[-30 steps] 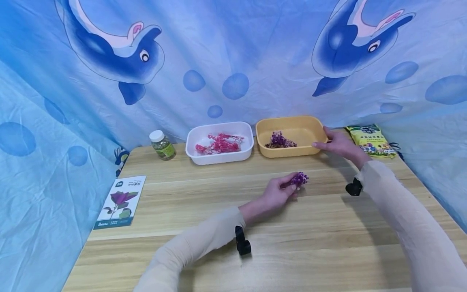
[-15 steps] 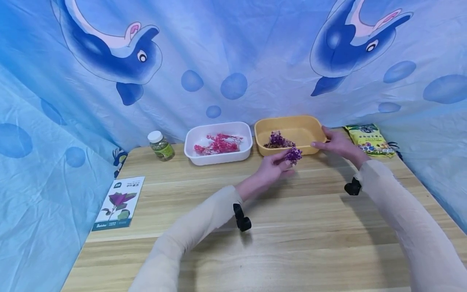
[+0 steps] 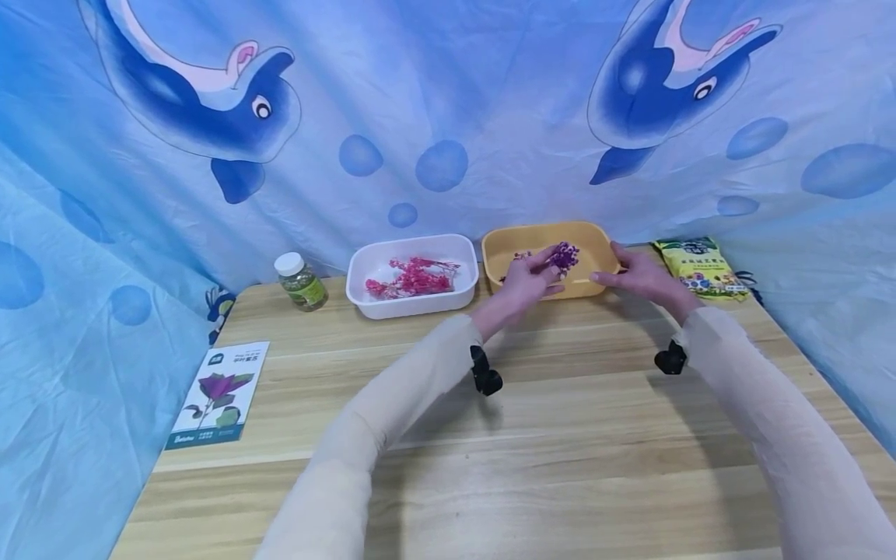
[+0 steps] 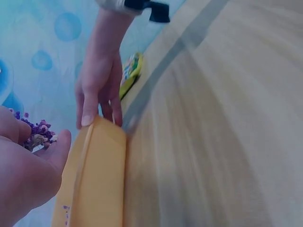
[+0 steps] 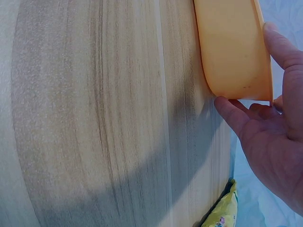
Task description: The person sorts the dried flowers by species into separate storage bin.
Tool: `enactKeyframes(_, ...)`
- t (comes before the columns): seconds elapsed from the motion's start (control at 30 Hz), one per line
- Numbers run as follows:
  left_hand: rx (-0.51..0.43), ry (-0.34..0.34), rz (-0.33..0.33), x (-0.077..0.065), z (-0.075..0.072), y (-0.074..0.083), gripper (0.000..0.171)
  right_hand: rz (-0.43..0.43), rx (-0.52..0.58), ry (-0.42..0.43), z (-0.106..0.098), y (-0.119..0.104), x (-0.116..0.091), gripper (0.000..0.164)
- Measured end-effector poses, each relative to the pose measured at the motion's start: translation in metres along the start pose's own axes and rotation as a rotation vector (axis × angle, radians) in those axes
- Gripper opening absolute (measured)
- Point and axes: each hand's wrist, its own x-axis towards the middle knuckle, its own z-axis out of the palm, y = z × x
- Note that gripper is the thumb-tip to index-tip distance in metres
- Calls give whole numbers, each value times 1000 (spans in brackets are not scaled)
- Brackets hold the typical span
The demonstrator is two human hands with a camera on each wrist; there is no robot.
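Observation:
Over the yellow plastic tray (image 3: 582,290), my left hand (image 3: 525,283) pinches a small bunch of purple dried flowers (image 3: 564,257) between thumb and fingers. The left wrist view shows these flower heads (image 4: 41,133) above the rim. More purple flowers lie in the tray's left part, mostly hidden behind my left hand. At the tray's right end my right hand (image 3: 647,277) grips the wall, its thumb on the rim. From the right wrist view, the fingers of that hand (image 5: 270,127) touch the outside of the tray (image 5: 234,52).
Left of the yellow tray is a white tray (image 3: 420,309) with pink dried flowers (image 3: 418,278). A white-lidded jar (image 3: 301,281) stands farther left, above a flower-printed card (image 3: 218,395). At the right back lies a yellow packet (image 3: 702,269). A blue dolphin curtain (image 3: 448,93) hangs behind the table.
My left hand has carried the purple flowers from above the table, away and slightly left, to over the yellow tray. My right hand keeps its grip on the tray's right end.

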Motion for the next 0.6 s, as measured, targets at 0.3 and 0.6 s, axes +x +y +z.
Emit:
enactKeyframes(0.3, 121, 101, -41, 33, 10, 3, 47, 12, 28, -9, 1, -2, 0, 104)
enactKeyframes(0.6, 195, 193, -47, 54, 20, -1, 47, 29, 27, -10, 0, -1, 0, 104)
